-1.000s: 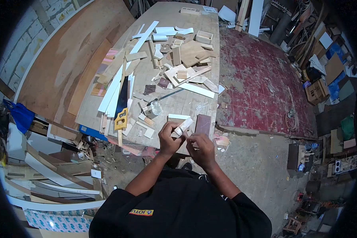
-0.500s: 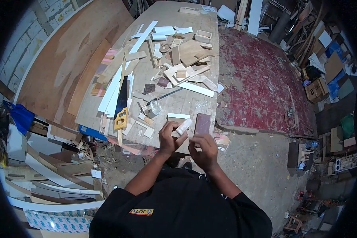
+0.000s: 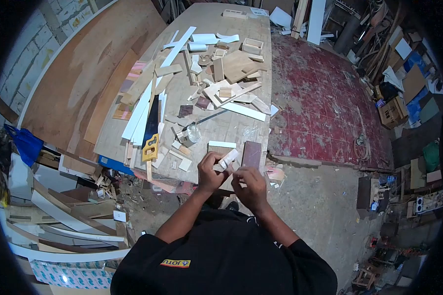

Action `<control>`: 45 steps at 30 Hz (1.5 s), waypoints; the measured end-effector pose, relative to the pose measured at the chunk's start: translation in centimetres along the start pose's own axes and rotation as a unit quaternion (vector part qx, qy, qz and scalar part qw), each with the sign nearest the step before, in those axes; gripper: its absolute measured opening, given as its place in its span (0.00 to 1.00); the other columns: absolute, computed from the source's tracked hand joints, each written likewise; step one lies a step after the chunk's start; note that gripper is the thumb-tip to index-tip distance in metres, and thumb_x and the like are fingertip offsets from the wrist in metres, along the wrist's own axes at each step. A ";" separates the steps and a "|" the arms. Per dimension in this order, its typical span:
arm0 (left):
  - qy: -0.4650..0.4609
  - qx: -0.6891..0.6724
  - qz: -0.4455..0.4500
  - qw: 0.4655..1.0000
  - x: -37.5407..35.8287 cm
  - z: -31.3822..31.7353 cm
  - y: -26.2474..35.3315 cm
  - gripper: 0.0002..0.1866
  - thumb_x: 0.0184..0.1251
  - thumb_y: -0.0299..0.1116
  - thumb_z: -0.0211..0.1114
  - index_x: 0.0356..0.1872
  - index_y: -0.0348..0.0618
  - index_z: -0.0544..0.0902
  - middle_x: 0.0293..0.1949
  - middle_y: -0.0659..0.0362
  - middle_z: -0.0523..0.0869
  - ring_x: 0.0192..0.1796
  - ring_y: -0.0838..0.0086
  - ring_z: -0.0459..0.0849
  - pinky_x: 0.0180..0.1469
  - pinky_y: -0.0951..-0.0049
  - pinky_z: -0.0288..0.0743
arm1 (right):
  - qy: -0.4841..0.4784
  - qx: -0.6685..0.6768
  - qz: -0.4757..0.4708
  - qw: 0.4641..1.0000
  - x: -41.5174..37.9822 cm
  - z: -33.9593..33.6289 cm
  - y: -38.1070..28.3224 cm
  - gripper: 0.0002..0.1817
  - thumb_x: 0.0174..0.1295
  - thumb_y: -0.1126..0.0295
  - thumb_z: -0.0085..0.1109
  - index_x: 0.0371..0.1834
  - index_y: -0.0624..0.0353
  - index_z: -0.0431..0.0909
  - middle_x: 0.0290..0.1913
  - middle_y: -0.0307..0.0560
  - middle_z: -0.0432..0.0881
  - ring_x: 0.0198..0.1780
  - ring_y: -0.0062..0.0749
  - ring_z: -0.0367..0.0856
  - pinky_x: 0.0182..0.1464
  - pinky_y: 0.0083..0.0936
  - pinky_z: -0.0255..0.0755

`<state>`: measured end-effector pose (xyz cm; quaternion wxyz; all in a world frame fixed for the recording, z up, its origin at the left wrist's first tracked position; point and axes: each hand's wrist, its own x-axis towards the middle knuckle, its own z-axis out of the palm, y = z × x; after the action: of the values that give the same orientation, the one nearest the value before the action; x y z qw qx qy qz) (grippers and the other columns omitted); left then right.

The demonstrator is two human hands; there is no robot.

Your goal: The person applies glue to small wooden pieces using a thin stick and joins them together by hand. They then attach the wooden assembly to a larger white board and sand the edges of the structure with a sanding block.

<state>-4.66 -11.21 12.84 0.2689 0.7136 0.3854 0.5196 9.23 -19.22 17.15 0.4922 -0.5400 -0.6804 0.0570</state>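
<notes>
A small whitish block (image 3: 228,158) is gripped between the fingers and thumb of my left hand (image 3: 211,172), over the near edge of the workbench (image 3: 221,129). Close to its right side is my right hand (image 3: 251,186), fingers curled together; whether something small is between them I cannot make out. Just beyond my right hand a brown-purple flat block (image 3: 251,155) lies on the bench. A white-edged piece (image 3: 222,144) lies behind my left hand. Further left is a clear jar (image 3: 191,134) with small wood offcuts (image 3: 184,150) near it.
A yellow-handled saw (image 3: 150,147) lies at the bench's left edge beside long white strips (image 3: 142,116). Wood pieces (image 3: 237,65) are piled farther back. A large wooden panel (image 3: 83,78) leans on the left. Red tiled floor (image 3: 325,98) lies to the right.
My right hand has shifted slightly left, closer to the whitish block and away from the brown-purple block. My left hand has barely moved and still grips the whitish block.
</notes>
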 end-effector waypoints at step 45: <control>-0.209 -0.489 -0.423 0.734 -1.2 -3.3 -3.1 0.20 0.72 0.33 0.61 0.55 0.25 0.80 0.49 0.45 0.88 0.47 0.65 0.90 0.52 0.67 0.85 | 0.032 0.103 0.032 0.994 2.3 2.7 9.6 0.10 0.50 0.85 0.68 0.32 0.58 0.84 0.41 0.45 0.86 0.46 0.35 0.86 0.48 0.28 0.78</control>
<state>-8.79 -10.51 10.78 0.8464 0.3377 0.2747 0.3066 13.92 -12.23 11.24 0.5649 -0.5093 -0.6369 0.1256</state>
